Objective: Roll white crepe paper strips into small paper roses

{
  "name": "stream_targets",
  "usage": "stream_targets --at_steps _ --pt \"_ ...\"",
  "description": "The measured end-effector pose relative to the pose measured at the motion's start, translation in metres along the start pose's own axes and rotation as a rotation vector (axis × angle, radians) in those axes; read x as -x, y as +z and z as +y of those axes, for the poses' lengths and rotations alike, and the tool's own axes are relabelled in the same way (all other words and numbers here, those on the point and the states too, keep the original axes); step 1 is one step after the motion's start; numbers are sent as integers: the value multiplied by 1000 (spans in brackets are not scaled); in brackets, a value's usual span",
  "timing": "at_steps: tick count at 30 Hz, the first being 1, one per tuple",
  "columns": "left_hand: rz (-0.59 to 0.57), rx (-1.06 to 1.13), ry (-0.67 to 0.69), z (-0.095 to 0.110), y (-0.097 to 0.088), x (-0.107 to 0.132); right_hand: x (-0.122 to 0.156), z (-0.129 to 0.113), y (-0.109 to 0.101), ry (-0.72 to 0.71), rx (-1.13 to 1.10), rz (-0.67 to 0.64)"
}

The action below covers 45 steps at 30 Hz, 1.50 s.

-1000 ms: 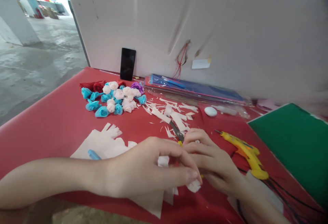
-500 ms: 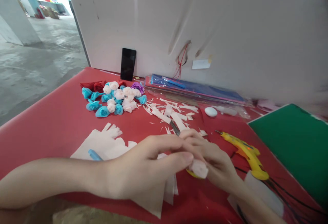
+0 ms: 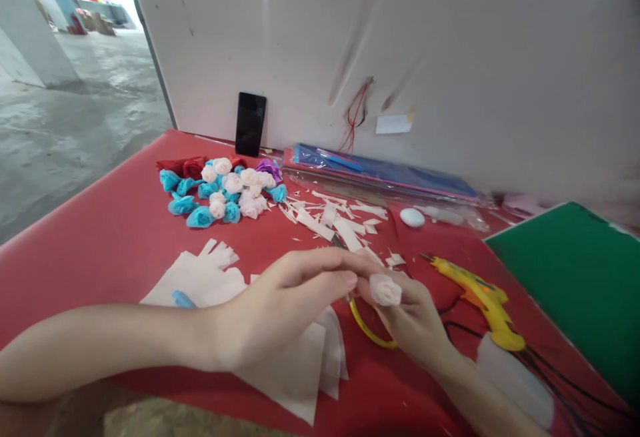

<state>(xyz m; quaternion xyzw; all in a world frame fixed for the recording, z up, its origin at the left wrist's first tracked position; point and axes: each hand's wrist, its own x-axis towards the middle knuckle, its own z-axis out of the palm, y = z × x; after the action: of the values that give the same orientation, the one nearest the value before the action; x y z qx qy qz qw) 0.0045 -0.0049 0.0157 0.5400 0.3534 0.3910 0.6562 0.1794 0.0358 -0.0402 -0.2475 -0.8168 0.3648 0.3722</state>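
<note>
A small white paper rose [image 3: 386,290] shows its curled petals at the fingers of my right hand [image 3: 417,320], which is closed on it. My left hand [image 3: 285,310] reaches across from the left, its thumb and fingers drawn together and meeting my right fingers beside the rose. What the left fingertips pinch is hidden. Beneath both hands lie scissors with a yellow handle [image 3: 369,330], their blades mostly covered. White paper sheets [image 3: 295,363] spread under my left hand and wrist, with a blue pen-like piece [image 3: 183,299] on them.
Blue, white, red and purple paper roses [image 3: 233,183] cluster at the back left. White paper scraps [image 3: 340,220] litter the middle. At right are a yellow glue gun [image 3: 475,290] with black cables and a green board [image 3: 575,277]. A black phone [image 3: 251,123] leans on the wall.
The white paper rose has turned upward and shifted slightly up and left, now at my right fingers. My left thumb has drawn back left from it. More of the yellow scissor handle shows.
</note>
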Motion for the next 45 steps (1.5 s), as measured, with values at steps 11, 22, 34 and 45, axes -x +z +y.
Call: stream_targets --at_steps 11,22,34,45 --pt "-9 -29 124 1 -3 1 0 -4 -4 -59 77 69" --pt "80 -481 419 -17 -13 -14 1 -4 0 36 -15 66" --pt "100 -369 322 -18 -11 -15 10 -8 7 235 -243 4" --pt "36 -110 239 -26 -12 -17 6 -7 8 287 -408 -110"
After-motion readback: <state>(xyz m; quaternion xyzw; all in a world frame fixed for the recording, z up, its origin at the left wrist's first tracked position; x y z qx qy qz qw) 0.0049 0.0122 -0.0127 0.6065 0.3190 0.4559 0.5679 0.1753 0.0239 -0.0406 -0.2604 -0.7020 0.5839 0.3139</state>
